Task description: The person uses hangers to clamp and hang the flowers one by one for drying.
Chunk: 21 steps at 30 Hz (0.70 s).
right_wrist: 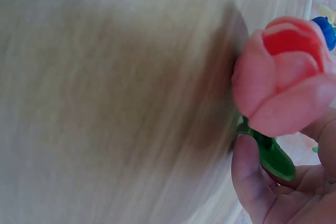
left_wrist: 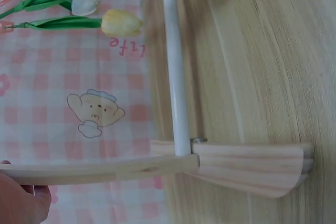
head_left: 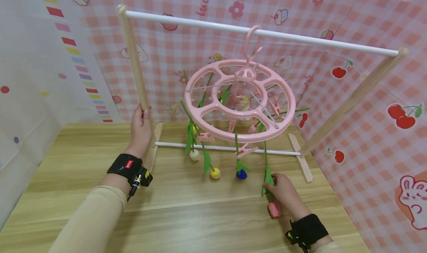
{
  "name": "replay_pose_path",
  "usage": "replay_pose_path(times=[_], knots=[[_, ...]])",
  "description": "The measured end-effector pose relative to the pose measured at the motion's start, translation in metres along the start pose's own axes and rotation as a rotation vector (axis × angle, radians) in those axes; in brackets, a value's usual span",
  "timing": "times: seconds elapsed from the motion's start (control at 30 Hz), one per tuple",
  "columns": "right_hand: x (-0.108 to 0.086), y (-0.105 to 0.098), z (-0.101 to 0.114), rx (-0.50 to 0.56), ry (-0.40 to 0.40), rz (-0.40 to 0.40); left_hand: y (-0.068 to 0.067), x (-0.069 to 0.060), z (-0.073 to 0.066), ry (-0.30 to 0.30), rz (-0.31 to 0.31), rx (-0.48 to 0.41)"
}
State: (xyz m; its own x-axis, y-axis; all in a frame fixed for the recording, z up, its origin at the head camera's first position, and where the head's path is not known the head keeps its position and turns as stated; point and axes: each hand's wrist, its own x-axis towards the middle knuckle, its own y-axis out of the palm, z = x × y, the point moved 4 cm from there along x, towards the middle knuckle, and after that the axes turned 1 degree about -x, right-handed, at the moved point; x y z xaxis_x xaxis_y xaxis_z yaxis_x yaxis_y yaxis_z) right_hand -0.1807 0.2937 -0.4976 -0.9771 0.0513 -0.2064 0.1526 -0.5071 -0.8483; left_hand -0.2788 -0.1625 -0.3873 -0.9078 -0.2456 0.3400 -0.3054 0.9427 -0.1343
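My left hand [head_left: 139, 130] grips the left wooden post [head_left: 134, 62] of a stand, and in the left wrist view its fingers [left_wrist: 39, 203] wrap the same post. My right hand [head_left: 287, 194] pinches the green stem and leaf of an artificial pink tulip [head_left: 274, 210], just above its downward-hanging bloom. Close up in the right wrist view, thumb and fingers hold the green part below the pink petals [right_wrist: 278, 90]. Above hangs a round pink clip hanger [head_left: 240, 137], hooked over the stand's white top rod [head_left: 200, 22]. Whether the tulip's upper stem is clipped cannot be made out.
From the hanger's clothespins [head_left: 245, 150] dangle a blue tulip [head_left: 241, 174], a yellow tulip [head_left: 215, 173], a white tulip [head_left: 194, 155] and others behind. A white lower rod [head_left: 220, 148] joins the stand's wooden feet [head_left: 301, 164] on the wood-grain table [head_left: 186, 223]. Patterned cloth surrounds the back and right.
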Motion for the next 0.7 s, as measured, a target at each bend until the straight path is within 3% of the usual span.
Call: replay_pose_path(times=[0.1,0.27,0.7], knots=[[0.001,0.002,-0.001,0.017,0.006,-0.01,-0.001,0.005,0.012,0.048,-0.019,0.047],[0.001,0.002,-0.001,0.02,-0.01,-0.045,-0.003,0.007,0.017,0.082,-0.027,0.089],[0.0,-0.002,-0.003,0.003,-0.024,-0.066,-0.005,0.007,0.019,0.066,-0.018,0.111]])
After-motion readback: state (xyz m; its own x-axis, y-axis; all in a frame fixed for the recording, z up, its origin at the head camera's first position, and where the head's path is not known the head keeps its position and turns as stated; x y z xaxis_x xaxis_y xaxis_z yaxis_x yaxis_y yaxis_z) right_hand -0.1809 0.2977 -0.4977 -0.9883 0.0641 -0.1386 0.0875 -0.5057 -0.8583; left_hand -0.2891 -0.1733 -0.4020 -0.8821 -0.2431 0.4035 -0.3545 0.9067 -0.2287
